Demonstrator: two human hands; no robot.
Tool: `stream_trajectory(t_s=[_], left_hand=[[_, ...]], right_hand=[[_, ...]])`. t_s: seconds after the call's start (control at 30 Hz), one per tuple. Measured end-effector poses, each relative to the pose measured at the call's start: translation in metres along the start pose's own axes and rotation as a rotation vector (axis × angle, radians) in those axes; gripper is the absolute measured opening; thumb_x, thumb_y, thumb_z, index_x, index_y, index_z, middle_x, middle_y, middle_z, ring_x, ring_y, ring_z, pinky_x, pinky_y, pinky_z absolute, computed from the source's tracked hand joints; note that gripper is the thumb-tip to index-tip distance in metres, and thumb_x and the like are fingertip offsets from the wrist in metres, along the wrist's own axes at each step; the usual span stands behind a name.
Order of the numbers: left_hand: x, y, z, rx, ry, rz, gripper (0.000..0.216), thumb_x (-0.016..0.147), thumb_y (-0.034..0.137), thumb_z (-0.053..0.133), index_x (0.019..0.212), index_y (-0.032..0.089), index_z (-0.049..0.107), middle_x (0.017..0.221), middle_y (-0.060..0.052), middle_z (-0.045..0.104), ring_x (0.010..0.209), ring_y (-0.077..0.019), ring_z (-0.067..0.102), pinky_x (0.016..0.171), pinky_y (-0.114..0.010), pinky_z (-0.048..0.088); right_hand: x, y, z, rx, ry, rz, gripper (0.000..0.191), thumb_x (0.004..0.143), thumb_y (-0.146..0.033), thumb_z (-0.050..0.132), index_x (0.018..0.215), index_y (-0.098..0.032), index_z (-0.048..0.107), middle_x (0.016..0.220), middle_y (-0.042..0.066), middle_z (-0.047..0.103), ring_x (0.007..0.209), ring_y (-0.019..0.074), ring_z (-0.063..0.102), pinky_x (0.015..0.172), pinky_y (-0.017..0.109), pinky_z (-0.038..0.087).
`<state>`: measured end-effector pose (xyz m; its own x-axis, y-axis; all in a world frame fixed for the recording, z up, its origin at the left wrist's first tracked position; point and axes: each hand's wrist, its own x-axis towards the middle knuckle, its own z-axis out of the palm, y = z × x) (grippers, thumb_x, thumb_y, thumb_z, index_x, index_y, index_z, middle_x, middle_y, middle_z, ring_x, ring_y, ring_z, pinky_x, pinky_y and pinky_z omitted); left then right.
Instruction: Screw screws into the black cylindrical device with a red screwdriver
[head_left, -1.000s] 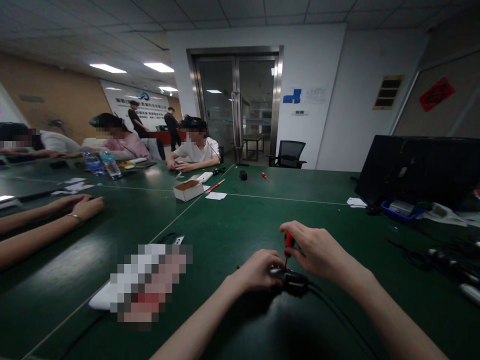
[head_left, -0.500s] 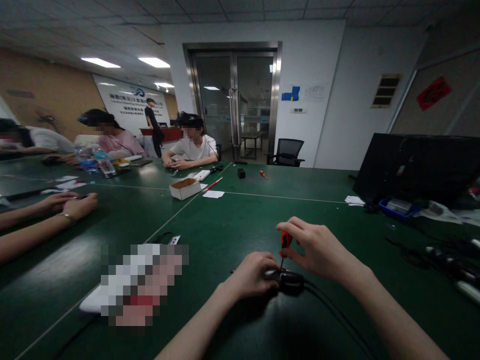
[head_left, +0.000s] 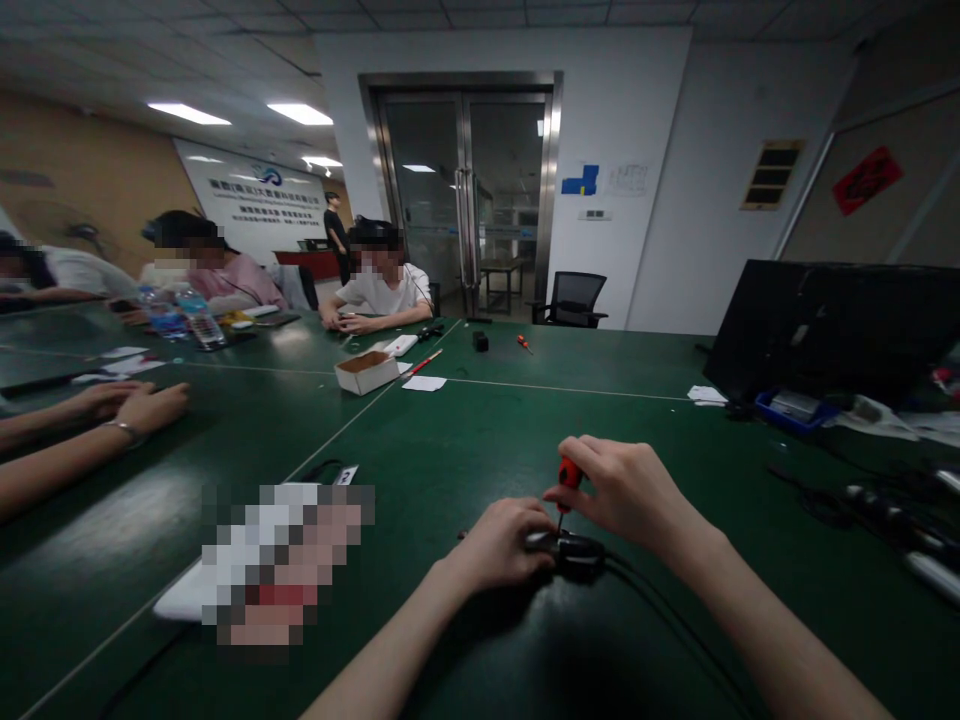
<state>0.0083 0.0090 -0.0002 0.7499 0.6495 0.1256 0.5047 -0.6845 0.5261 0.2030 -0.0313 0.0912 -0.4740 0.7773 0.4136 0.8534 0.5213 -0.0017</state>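
On the green table [head_left: 420, 460], my left hand [head_left: 504, 545] is closed around a small dark device [head_left: 577, 556] with a black cable [head_left: 660, 600] running off toward the lower right. Part of the device is hidden under my fingers, and its kind is unclear. Above it, my right hand [head_left: 626, 490] grips the red-and-black handle of a screwdriver [head_left: 570, 472]. The screwdriver stands nearly upright, its thin shaft pointing down at the device beside my left fingertips. Whether the tip touches a screw is too small to see.
A white box [head_left: 366, 372], a pencil [head_left: 424, 363], a black block [head_left: 480, 342] and a second screwdriver [head_left: 524, 343] lie farther back. A monitor [head_left: 832, 340] and blue tray [head_left: 795, 410] stand right. Another person's hands [head_left: 142, 405] rest at left.
My right hand's fingers have shifted around the screwdriver handle, with the thumb and index now closer together. My left hand keeps its hold on the device. The view has tilted slightly.
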Motion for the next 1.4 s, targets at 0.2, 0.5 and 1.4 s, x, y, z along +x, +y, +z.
stream_trajectory(t_s=[0.2,0.5,1.4], left_hand=[[-0.001,0.003,-0.002,0.031,-0.008,-0.024,0.016,0.081,0.025,0.078,0.096,0.020,0.079,0.099,-0.005,0.073,0.088,-0.0213,0.066,0.080,-0.029,0.049],[-0.001,0.005,-0.002,0.020,-0.016,-0.028,0.012,0.084,0.020,0.075,0.096,0.020,0.079,0.103,-0.004,0.073,0.091,-0.0212,0.067,0.082,-0.027,0.049],[-0.001,0.004,-0.002,0.017,-0.018,-0.052,0.017,0.086,0.024,0.075,0.103,0.021,0.080,0.104,-0.005,0.074,0.094,-0.0228,0.068,0.082,-0.028,0.050]], right_hand=[[0.002,0.000,-0.001,0.063,0.013,0.030,0.017,0.093,-0.032,0.071,0.105,-0.021,0.067,0.090,0.004,0.067,0.074,0.0175,0.064,0.059,0.026,0.036],[-0.001,-0.001,-0.016,0.493,-0.076,-0.009,0.017,0.081,-0.006,0.064,0.093,-0.020,0.063,0.094,0.002,0.066,0.083,0.0158,0.061,0.074,0.029,0.045],[0.007,-0.006,0.010,0.649,0.030,0.081,0.020,0.079,-0.006,0.060,0.090,-0.022,0.053,0.081,-0.001,0.061,0.071,0.0150,0.058,0.065,0.026,0.042]])
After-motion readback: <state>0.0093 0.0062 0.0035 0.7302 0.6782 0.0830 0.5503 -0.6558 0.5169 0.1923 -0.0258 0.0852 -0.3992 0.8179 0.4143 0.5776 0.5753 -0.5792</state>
